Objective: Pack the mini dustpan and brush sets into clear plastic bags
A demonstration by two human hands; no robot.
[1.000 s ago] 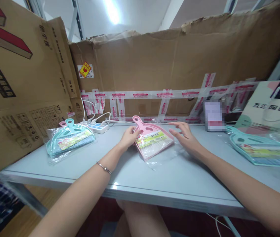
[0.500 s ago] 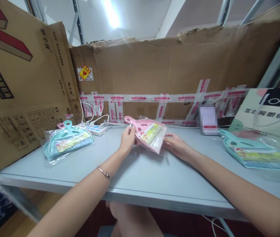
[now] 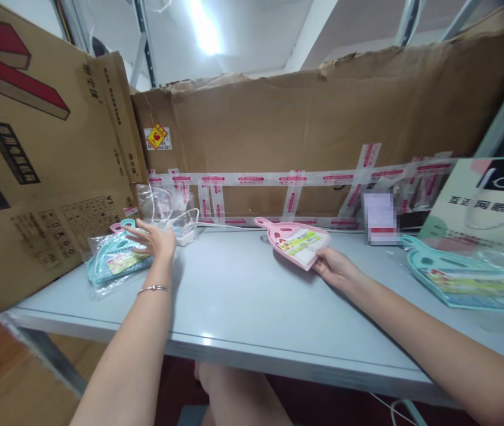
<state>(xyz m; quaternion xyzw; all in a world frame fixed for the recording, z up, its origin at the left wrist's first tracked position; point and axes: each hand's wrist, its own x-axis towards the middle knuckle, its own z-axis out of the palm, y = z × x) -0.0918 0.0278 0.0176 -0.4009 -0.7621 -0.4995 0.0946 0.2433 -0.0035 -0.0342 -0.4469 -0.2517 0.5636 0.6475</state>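
My right hand (image 3: pixel 334 267) pinches the lower right corner of a pink dustpan (image 3: pixel 285 234), which is held tilted over the table. A printed card (image 3: pixel 301 244) lies in the pan, and no wrapper shows around it. On the left, my left hand (image 3: pixel 156 241) is open, its fingers spread. It is in front of a clear plastic bag (image 3: pixel 149 198) and beside a bagged teal dustpan (image 3: pixel 100 263); I cannot tell whether it touches either. A pink handle loop (image 3: pixel 115 227) pokes out behind the teal one.
Another teal dustpan (image 3: pixel 429 275) in clear wrap lies at the right, by a printed paper bag (image 3: pixel 451 219). A blurred phone-like object (image 3: pixel 380 219) stands at the back. A power strip (image 3: pixel 185 236) with white cables sits behind my left hand. Cardboard boxes (image 3: pixel 252 130) wall the grey table (image 3: pixel 243 302).
My left hand has let go of the pink dustpan and moved left, fingers spread. The clear bag has come off the dustpan and is now at the back left. My right hand now grips the pan.
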